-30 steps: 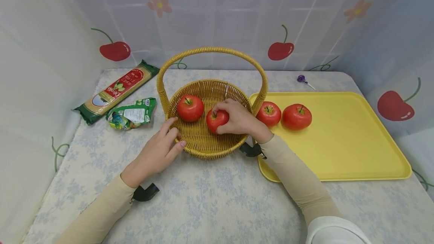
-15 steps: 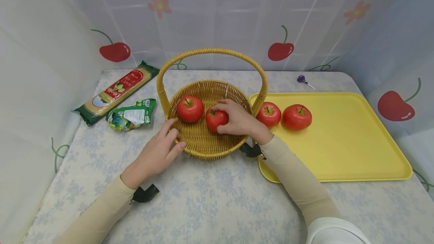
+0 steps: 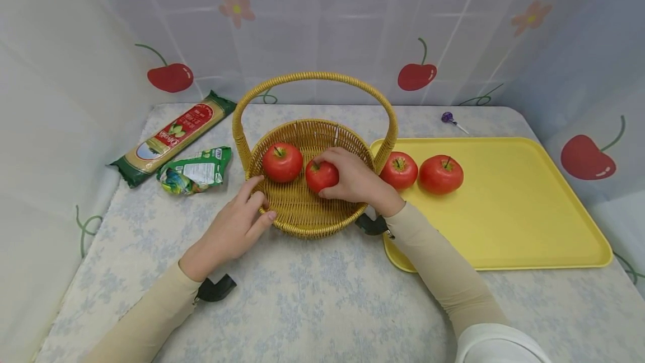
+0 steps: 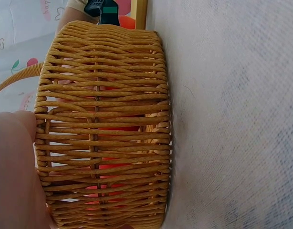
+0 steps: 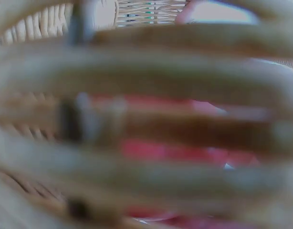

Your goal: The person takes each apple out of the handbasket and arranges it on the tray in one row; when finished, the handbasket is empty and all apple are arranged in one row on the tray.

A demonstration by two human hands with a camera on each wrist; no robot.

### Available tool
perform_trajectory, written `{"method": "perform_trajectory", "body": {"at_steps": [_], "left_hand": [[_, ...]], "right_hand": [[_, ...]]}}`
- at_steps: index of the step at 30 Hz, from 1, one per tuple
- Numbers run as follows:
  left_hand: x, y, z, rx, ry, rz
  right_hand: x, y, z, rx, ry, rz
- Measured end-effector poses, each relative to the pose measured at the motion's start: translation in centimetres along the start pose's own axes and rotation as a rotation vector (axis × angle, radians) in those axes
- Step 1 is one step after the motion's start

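A yellow wicker basket [image 3: 302,231] with a tall arched handle stands mid-table. Inside it, my right hand [image 3: 355,175] grips a red apple [image 3: 321,177], thumb on the near side and fingers over the far side. Another red apple [image 3: 283,162] lies to its left, also in the basket. At the basket's front-left rim my left hand [image 3: 232,228] holds on, with bent fingers over the edge. The left wrist view shows the woven side [image 4: 103,124] close up, red showing through its gaps. Blurred strands fill most of the right wrist view, with red behind them.
Right of the basket lies a yellow tray [image 3: 514,206] bearing two red apples [image 3: 441,174] at its left end. A lollipop [image 3: 453,121] rests behind it. On the left are a long pasta packet [image 3: 173,138] and a crumpled green packet [image 3: 196,170].
Both hands keep nearly the same place. The right hand and the apple it grips have shifted only very slightly in the basket.
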State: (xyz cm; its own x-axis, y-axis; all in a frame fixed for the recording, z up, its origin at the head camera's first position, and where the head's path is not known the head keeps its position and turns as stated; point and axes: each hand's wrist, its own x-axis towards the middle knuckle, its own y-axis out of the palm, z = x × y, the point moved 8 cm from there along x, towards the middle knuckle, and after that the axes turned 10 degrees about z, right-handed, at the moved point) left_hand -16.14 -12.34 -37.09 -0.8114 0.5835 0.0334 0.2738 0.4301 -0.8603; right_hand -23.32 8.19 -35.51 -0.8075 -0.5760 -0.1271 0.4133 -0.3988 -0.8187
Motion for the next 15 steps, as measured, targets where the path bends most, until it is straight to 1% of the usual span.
{"method": "perform_trajectory", "body": {"at_steps": [7,15], "left_hand": [[-0.01,-0.01,-0.04,0.007,0.002,-0.004],[-0.02,-0.05,-0.10,0.006,0.006,-0.010]], "right_hand": [[-0.08,-0.01,-0.35,0.010,0.046,0.001],[-0.02,0.00,-0.33,0.015,0.044,0.003]]}}
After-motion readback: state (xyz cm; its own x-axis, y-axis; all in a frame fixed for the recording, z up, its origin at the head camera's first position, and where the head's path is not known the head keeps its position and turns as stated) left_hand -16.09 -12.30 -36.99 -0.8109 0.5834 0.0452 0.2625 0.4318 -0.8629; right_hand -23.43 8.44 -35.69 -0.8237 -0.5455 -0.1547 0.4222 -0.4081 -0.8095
